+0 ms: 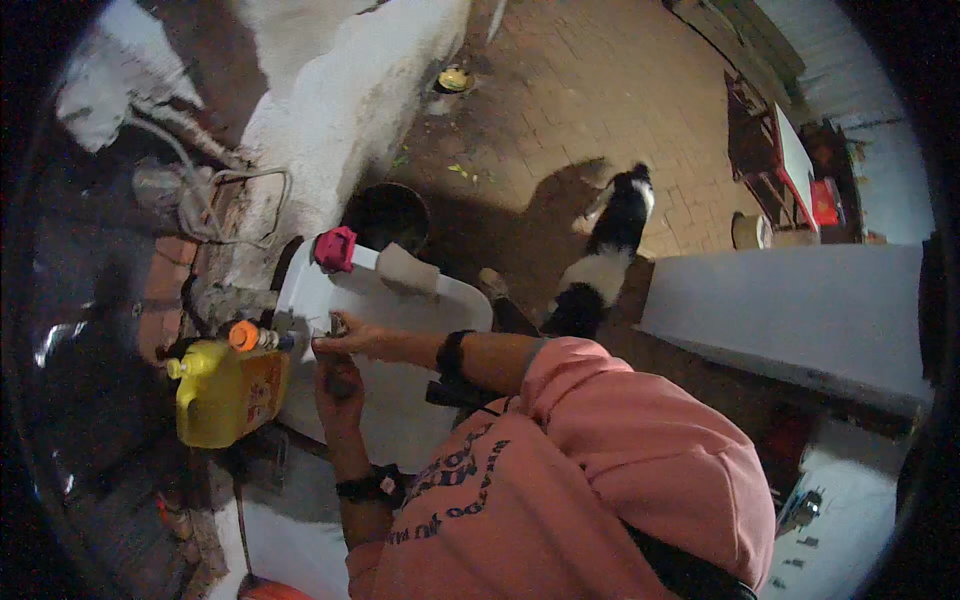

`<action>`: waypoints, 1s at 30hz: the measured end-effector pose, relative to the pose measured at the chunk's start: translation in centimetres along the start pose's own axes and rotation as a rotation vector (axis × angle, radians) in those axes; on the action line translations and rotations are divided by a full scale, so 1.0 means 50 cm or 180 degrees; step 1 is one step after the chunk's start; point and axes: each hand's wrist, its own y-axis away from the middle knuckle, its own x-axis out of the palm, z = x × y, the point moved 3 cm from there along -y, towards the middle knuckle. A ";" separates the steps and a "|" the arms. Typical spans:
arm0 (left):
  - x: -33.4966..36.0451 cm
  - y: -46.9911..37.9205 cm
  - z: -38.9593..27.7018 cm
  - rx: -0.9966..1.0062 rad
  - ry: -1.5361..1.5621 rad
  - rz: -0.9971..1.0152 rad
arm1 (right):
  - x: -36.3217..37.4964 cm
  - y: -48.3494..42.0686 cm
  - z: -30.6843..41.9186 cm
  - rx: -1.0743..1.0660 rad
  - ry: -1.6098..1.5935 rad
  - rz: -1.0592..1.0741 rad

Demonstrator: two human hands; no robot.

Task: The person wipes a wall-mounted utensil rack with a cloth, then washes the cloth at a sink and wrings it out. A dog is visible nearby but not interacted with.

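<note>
Both hands are close together over a white sink basin [390,397], just past the end of a tap with an orange knob [244,336]. My right hand [364,335] has its fingers bent around a small greyish thing, too blurred to name. Just beside it, my left hand [341,386] is curled and in shadow; whether it holds anything is unclear. A crumpled pink-red cloth [335,249] and a beige piece, perhaps cloth or sponge [407,270], rest on the basin's rim. Beside the tap stands a yellow plastic jug [225,397] with a handle and a printed label.
A black bucket [386,214] stands beyond the basin. On the brick floor [555,90] a black-and-white dog [607,247] stands close by. A looped pipe [281,202] runs along the wall. A pale slab [780,300] and a red-framed table [795,169] stand to the right.
</note>
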 end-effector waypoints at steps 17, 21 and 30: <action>-0.131 -0.064 0.056 0.1893 -0.8079 -0.0623 | 0.069 -0.093 -0.297 -0.0983 0.1818 0.1632; -0.084 -0.053 0.088 0.1464 -0.7055 -0.1238 | 0.046 -0.053 -0.182 0.0920 0.0616 0.1905; -0.038 0.120 0.041 0.0365 -0.1644 -0.0163 | 0.052 0.023 0.143 -0.1603 0.2565 0.3031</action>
